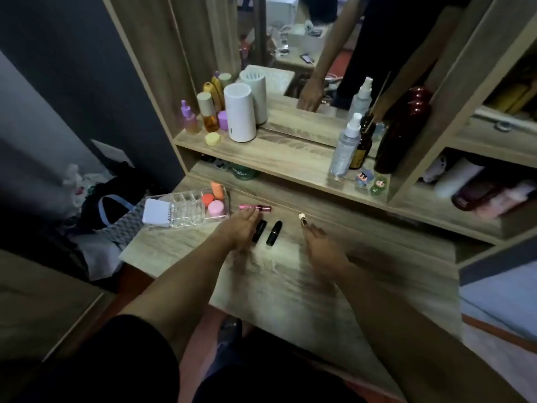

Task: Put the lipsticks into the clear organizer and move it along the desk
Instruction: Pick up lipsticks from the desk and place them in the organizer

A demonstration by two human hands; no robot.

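Observation:
The clear organizer [186,210] sits at the desk's far left edge, holding a white pad, an orange and a pink round jar and an orange sponge. A pink lipstick [255,207] lies on the desk just right of it. Two black lipsticks [260,230] [274,232] lie side by side near the middle. A small gold lipstick with a white tip [302,219] lies further right. My left hand [242,228] rests flat and open, fingertips touching the pink lipstick, beside the black ones. My right hand [322,248], blurred, hovers open just below the gold lipstick.
A raised shelf [276,154] behind the desk carries bottles, a white cylinder [239,116], a spray bottle [345,146] and a dark red bottle. A mirror stands behind it. Bags and clothes lie on the floor at left. A bed edge is at right.

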